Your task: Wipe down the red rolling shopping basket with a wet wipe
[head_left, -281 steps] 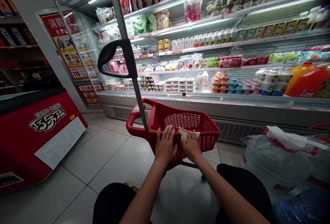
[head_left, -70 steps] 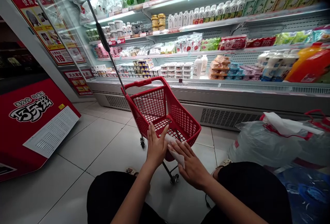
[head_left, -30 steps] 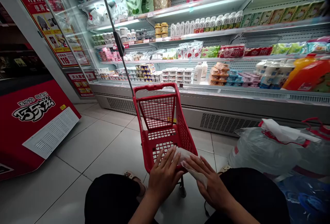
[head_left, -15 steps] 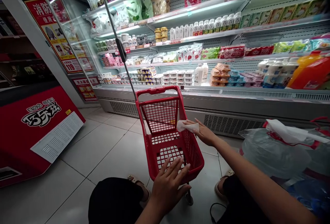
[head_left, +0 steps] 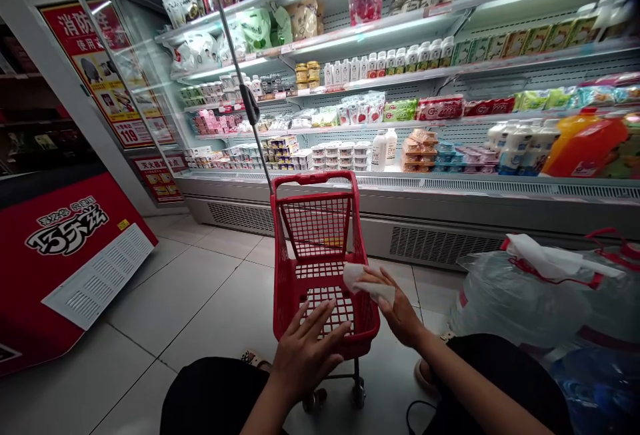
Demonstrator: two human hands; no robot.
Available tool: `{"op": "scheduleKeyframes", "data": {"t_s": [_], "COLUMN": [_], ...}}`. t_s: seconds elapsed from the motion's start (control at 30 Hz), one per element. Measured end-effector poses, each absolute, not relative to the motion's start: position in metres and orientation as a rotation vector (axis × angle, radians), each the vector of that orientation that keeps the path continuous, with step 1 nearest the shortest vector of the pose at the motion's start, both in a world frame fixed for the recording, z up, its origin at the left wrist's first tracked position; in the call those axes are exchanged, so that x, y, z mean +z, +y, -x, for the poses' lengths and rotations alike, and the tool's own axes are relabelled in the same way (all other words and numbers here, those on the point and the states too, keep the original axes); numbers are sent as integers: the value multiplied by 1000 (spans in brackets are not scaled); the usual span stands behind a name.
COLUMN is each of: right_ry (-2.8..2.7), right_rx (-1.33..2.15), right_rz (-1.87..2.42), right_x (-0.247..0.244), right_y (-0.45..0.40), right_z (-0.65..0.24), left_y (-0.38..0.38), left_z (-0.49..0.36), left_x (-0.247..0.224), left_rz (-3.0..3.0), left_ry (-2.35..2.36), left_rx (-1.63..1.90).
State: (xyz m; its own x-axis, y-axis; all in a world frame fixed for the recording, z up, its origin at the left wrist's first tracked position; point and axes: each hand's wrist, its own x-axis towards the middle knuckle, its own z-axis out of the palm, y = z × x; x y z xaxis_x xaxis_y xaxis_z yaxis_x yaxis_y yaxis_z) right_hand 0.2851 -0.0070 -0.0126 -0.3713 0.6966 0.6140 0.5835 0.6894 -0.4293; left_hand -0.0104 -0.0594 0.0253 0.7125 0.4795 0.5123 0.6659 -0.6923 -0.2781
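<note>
Right grip (head_left: pixel 397 308) holds wipe (head_left: pixel 353 277) by cart (head_left: pixel 367 338); freezer (head_left: pixel 60 268) reads "巧乐兹", poster (head_left: pixel 106 81) "119"

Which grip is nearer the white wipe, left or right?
Right. The right grip holds the white wipe by the right side of the red cart; the left grip is at the cart's near end, left of the wipe.

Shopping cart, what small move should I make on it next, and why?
Perhaps slide the white tissue a little along the shopping cart's right side toward you: your right hand's grip already has it at that side, and the near right corner lies uncovered, so a short pull looks easy.
</note>
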Motion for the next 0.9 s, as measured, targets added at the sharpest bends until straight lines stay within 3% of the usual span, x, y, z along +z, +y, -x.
{"op": "scheduleKeyframes", "data": {"t_s": [0.3, 0.47, 0.7, 0.9], "right_ry": [-2479, -2620, -2428, -2449], "right_rx": [117, 62, -28, 39], "right_rz": [919, 832, 1136, 1047], "right_x": [3, 24, 27, 18], "right_y": [-86, -56, 12, -34], "right_z": [-248, -255, -293, -263], "left_y": [-66, -65, -60, -60], "left_z": [-29, -29, -12, -15], "left_x": [19, 9, 11, 8], "left_rz": [2379, 2356, 2346, 2325], "left_ry": [-1301, -1339, -1399, -1403], "left_rx": [-700, -702, -635, -659]}}
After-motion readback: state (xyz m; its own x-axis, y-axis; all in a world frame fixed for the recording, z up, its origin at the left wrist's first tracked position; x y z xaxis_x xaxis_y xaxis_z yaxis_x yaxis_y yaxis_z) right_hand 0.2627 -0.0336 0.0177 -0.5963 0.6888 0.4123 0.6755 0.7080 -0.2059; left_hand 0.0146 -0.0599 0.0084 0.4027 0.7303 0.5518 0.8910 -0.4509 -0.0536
